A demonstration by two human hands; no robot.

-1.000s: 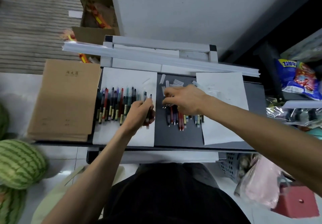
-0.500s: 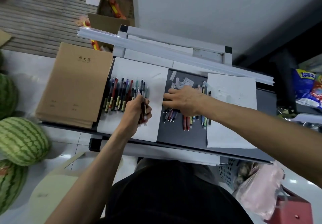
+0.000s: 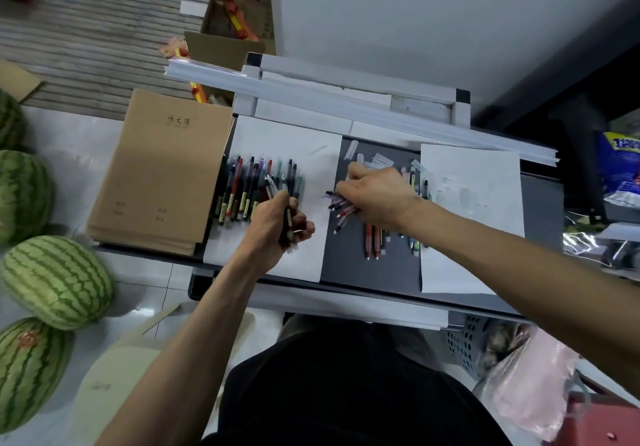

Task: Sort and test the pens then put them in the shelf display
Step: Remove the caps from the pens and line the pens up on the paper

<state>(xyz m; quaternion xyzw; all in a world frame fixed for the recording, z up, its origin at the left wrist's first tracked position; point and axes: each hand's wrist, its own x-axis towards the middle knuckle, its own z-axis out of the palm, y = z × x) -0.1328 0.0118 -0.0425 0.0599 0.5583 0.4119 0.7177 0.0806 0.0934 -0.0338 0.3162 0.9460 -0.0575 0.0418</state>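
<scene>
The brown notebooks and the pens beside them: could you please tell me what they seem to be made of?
The notebooks look like kraft paper: matte brown covers, printed characters, thin stacked edges. The pens are probably plastic: translucent coloured barrels, slight sheen.

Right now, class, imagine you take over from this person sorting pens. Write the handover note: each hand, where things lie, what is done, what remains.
Left hand grips a dark-barrelled pen above the left white paper sheet.
Right hand is curled over a bunch of loose coloured pens on the dark grey tabletop.
Done: a row of coloured pens lies side by side on that sheet.
Left: the red pens and others by the right hand need sorting. Shelving has not begun.
</scene>
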